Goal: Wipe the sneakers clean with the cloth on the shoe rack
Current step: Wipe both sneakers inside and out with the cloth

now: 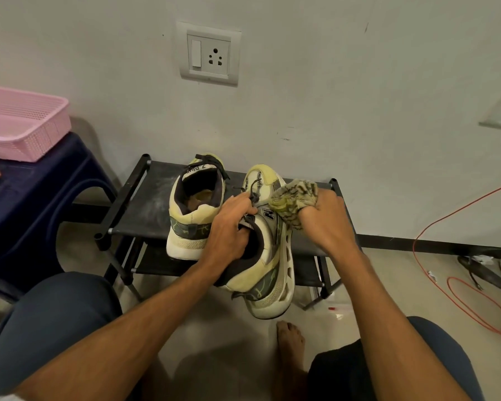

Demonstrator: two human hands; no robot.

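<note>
One sneaker [268, 272] gripped by left hand [229, 227], cloth [294, 199] bunched in right hand [327, 219]

The left part of the top shelf of the shoe rack [141, 209] lies bare, open from the front. A standing sneaker [190, 227] blocks mid-shelf; the held sneaker [272, 264], the left hand [229, 224] gripping it and the right hand [327, 218] clutching the cloth [295, 198] crowd the right half. The wall [330, 96] closes the back. A blue stool [35, 198] stands near at left; an orange cable [414, 247] loops on the floor at right.
</note>
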